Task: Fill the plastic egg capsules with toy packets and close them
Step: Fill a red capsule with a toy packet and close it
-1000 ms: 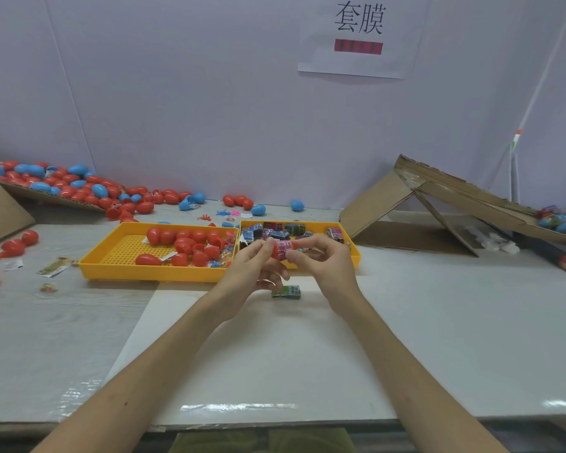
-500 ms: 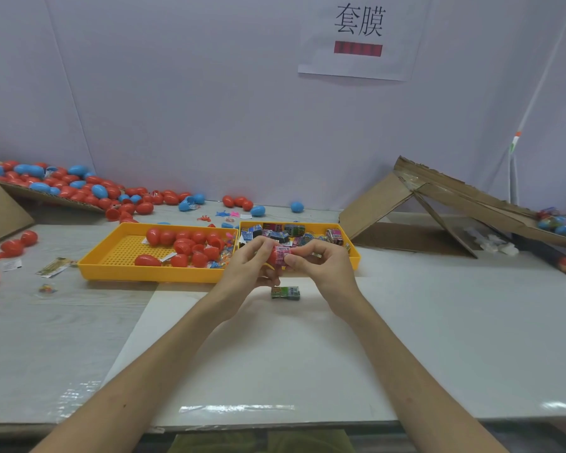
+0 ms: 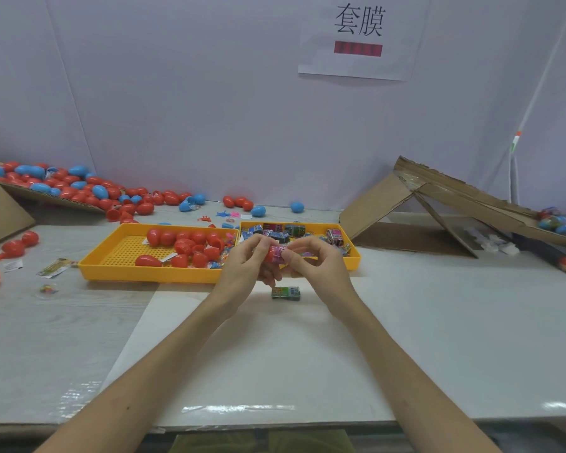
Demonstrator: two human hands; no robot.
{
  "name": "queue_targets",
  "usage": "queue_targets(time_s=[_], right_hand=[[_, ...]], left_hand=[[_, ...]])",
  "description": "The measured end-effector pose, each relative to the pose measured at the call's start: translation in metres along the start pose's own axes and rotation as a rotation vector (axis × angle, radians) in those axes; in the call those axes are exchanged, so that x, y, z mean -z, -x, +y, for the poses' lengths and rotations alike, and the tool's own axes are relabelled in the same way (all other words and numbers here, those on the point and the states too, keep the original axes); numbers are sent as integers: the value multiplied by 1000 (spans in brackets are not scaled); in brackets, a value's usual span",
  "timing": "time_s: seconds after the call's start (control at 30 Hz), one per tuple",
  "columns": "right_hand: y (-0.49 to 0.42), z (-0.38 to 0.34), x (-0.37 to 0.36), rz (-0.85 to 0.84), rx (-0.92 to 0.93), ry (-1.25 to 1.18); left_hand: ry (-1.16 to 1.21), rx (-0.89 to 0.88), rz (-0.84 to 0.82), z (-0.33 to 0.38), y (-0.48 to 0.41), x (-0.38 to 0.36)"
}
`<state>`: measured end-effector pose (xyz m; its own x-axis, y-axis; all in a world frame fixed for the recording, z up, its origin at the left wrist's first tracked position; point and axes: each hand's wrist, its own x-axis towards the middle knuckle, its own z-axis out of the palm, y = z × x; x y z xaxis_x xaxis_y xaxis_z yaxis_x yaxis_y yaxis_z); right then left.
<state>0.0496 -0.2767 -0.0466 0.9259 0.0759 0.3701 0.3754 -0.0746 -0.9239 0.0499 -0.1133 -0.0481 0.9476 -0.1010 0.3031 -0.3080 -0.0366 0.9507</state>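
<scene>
My left hand holds a red egg capsule half just above the table, in front of the yellow trays. My right hand pinches a pink toy packet that sits partly inside that half. A green toy packet lies on the white sheet right below my hands. The left yellow tray holds several red capsules. The right yellow tray holds several toy packets.
Red and blue capsules are heaped on cardboard at the far left and scattered along the wall. Loose red capsules lie at the left edge. A folded cardboard ramp stands at the right, with finished eggs beyond it.
My hands have stayed in place in front of the trays. My fingers have shifted around the capsule half, and the pink packet now sits deeper in it.
</scene>
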Motion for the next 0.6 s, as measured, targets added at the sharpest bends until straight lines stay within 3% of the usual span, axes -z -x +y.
queue_targets(time_s=[0.6], right_hand=[[-3,2,6,59,5,-27]], left_hand=[[32,15,-62,1,1,1]])
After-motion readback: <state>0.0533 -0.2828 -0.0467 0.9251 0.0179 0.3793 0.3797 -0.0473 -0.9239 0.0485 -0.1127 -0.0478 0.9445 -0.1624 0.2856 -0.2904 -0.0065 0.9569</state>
